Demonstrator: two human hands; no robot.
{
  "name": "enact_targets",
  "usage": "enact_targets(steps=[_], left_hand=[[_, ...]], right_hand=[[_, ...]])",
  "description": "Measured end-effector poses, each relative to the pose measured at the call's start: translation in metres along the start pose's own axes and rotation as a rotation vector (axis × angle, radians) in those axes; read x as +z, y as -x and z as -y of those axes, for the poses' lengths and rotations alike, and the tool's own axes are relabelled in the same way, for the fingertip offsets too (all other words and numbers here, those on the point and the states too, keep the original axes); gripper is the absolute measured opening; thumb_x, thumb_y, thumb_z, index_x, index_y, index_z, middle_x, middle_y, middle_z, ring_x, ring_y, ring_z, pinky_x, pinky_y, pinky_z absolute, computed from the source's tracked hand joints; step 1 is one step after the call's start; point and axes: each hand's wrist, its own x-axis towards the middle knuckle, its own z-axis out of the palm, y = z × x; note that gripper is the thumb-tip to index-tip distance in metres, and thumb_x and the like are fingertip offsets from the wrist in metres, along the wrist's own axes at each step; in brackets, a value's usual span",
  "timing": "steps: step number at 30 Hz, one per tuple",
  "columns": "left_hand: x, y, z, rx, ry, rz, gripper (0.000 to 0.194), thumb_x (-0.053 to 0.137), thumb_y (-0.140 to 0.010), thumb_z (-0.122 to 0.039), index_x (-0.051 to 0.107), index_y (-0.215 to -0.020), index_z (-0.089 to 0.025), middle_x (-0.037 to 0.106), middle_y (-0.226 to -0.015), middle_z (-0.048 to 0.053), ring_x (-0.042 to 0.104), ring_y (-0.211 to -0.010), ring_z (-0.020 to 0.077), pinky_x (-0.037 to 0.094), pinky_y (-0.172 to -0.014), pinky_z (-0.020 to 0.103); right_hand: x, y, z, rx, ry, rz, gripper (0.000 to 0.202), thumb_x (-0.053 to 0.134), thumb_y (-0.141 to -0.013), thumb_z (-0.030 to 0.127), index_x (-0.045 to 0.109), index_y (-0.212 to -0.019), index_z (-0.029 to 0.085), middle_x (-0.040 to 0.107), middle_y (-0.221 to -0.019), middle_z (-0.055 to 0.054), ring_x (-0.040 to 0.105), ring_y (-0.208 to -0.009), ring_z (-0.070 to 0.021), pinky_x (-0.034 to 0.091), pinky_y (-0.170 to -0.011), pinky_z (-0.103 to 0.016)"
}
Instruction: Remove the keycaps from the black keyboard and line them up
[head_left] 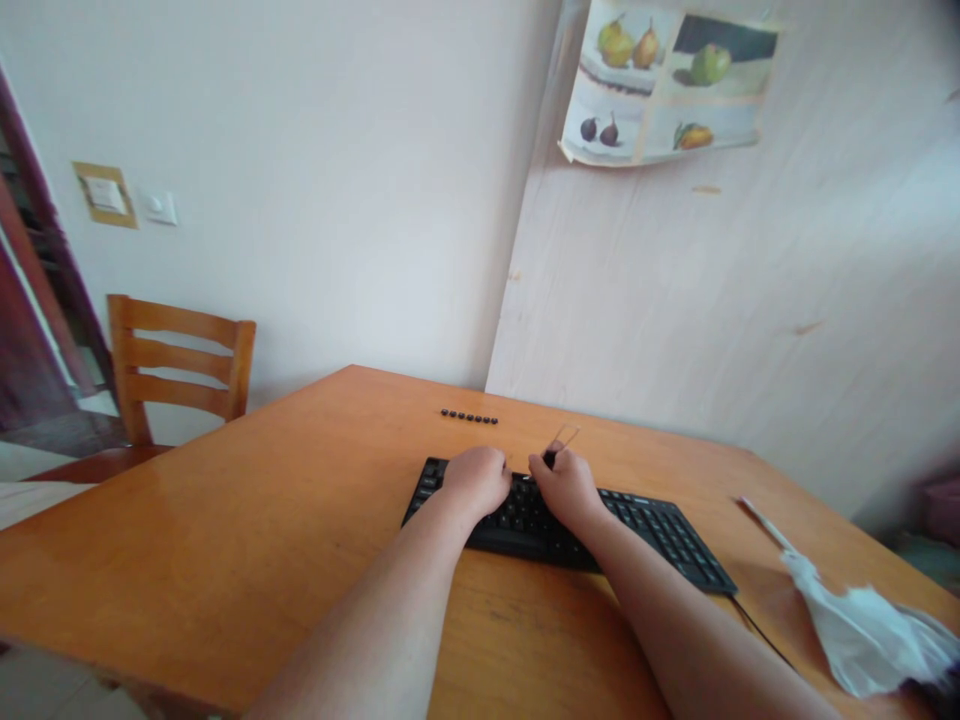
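A black keyboard lies on the wooden table in front of me. Over its left part is my left hand, fingers curled in; whatever they hold, if anything, is hidden. My right hand is closed above the keyboard's middle, close beside the left. From its grip rises a small tool with a dark handle and thin wire prongs, which looks like a wire keycap puller, the prongs pointing up and away. Beyond the keyboard, several small black keycaps sit in a neat row.
A white plastic bag with a thin stick-like end lies on the table's right side, near the keyboard cable. At the left stands a wooden chair. The wall behind bears fruit pictures.
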Motion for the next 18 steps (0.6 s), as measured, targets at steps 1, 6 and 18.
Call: enact_targets(steps=[1,6,18], left_hand=[[0.000,0.000,0.000,0.001,0.001,-0.003,0.032,0.042,-0.089,-0.036,0.070,-0.090,-0.020,0.071,-0.091,0.011,0.066,-0.088,0.0250,0.050,-0.074,0.034],[0.001,-0.001,0.001,-0.004,0.008,0.008,0.032,0.042,-0.088,-0.037,0.070,-0.091,-0.021,0.071,-0.092,0.010,0.066,-0.089,0.0250,0.050,-0.075,0.035],[0.000,-0.001,0.001,0.011,-0.002,-0.008,0.031,0.043,-0.087,-0.037,0.070,-0.088,-0.021,0.072,-0.089,0.010,0.066,-0.087,0.0248,0.050,-0.072,0.033]], right_hand=[[-0.001,0.000,0.000,0.015,-0.020,0.000,0.020,0.049,-0.080,0.030,0.049,-0.062,0.020,0.059,-0.057,-0.003,0.056,-0.060,-0.0168,0.031,-0.056,-0.025],[-0.002,-0.001,-0.002,0.076,-0.114,-0.003,0.018,0.049,-0.078,0.030,0.052,-0.062,0.020,0.058,-0.055,-0.002,0.054,-0.056,-0.0159,0.031,-0.055,-0.026],[0.002,-0.001,-0.011,0.144,-0.228,-0.033,0.023,0.050,-0.079,0.036,0.053,-0.062,0.020,0.059,-0.054,-0.001,0.054,-0.054,-0.0162,0.033,-0.053,-0.026]])
